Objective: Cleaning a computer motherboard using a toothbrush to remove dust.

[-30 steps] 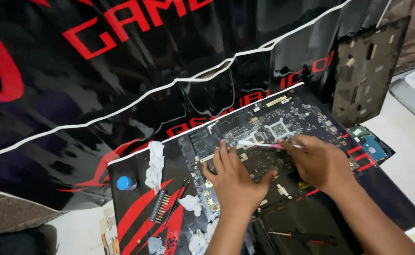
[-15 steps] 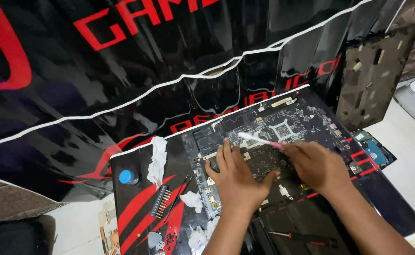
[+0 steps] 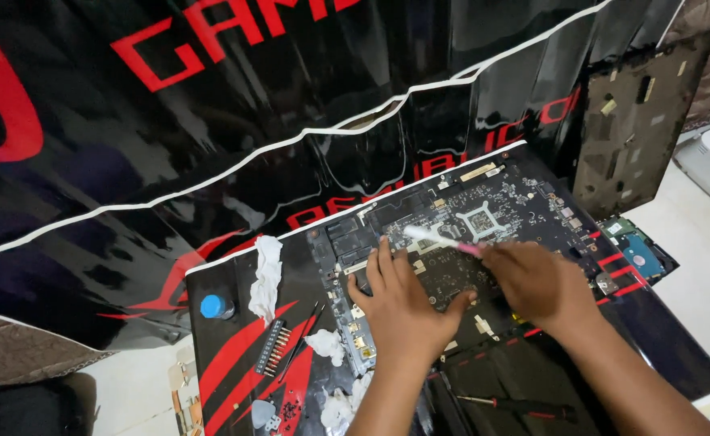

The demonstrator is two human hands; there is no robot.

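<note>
A dark laptop motherboard lies on a black and red mat. My left hand rests flat on the board's near edge, fingers spread, pressing it down. My right hand is closed on a small brush with a pink handle and white bristles. The bristle end points left and touches the board just left of the square silver chip frame.
A crumpled white tissue and a blue cap lie at the mat's left. More tissue bits, a screwdriver bit strip, a red screwdriver, a hard drive and a dark laptop cover lie around.
The brush tip has shifted slightly left across the board. My left hand stays pressed on the board. The camera has tilted a little.
</note>
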